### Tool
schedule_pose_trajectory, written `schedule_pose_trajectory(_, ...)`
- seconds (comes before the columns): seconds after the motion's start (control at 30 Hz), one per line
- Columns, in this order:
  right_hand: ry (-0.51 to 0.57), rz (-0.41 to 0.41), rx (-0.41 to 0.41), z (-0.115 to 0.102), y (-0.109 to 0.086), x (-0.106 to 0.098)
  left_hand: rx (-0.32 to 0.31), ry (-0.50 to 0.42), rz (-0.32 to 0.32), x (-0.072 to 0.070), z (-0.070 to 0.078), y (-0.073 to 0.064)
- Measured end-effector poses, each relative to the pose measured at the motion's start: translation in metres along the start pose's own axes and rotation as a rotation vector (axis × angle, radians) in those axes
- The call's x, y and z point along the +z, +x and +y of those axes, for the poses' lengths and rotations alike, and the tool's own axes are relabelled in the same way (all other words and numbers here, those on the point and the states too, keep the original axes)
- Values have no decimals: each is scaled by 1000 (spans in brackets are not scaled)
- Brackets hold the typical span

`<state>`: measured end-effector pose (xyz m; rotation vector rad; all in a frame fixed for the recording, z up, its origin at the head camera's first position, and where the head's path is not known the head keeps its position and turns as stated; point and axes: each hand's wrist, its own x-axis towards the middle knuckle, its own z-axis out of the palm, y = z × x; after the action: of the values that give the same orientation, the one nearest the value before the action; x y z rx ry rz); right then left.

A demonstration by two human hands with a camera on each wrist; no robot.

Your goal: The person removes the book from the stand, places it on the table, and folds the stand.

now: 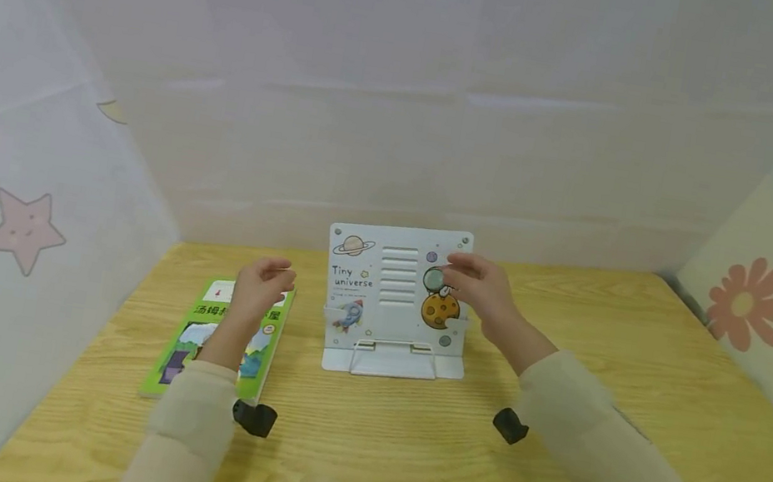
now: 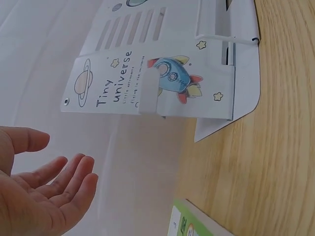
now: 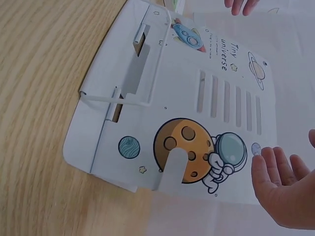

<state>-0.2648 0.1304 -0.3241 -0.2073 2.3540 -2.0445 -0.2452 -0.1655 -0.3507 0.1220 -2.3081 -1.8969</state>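
A white book stand [image 1: 388,324] printed with "Tiny universe", a rocket and an astronaut on an orange planet leans upright on the table, its wire page holder folded out at the base. My left hand [image 1: 261,287] hovers to the left of the stand, fingers loosely bent and holding nothing. In the left wrist view the same hand [image 2: 56,199] is apart from the stand's side edge. The right hand [image 1: 483,288] is at the stand's upper right, overlapping the astronaut picture in the head view. Its relaxed fingers [image 3: 275,164] are close to the stand's edge, with nothing between them.
A green picture book [image 1: 200,323] lies flat on the wooden table [image 1: 397,462] left of the stand, partly hidden by my left forearm. A pale cloth wall [image 1: 371,146] rises behind the table, with printed cloth on both sides. Black wrist cameras [image 1: 255,418] stick out from both sleeves.
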Motion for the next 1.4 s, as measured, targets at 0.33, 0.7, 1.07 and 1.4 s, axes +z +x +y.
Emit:
schedule_pose_trajectory(0.33, -73, 200, -51, 26, -4, -13, 21, 103, -14, 25, -14, 2)
schedule_pose_trajectory(0.7, -147, 178, 77, 60, 2, -13, -14, 129, -91, 49, -35, 7)
schedule_pose_trajectory(1.07, -288, 88, 85, 73, 5, -3, 37, 137, -98, 62, -47, 6)
schedule_pose_trajectory(1.4, -405, 83, 114, 78, 7, 1, 49, 222, -70, 70, -51, 6)
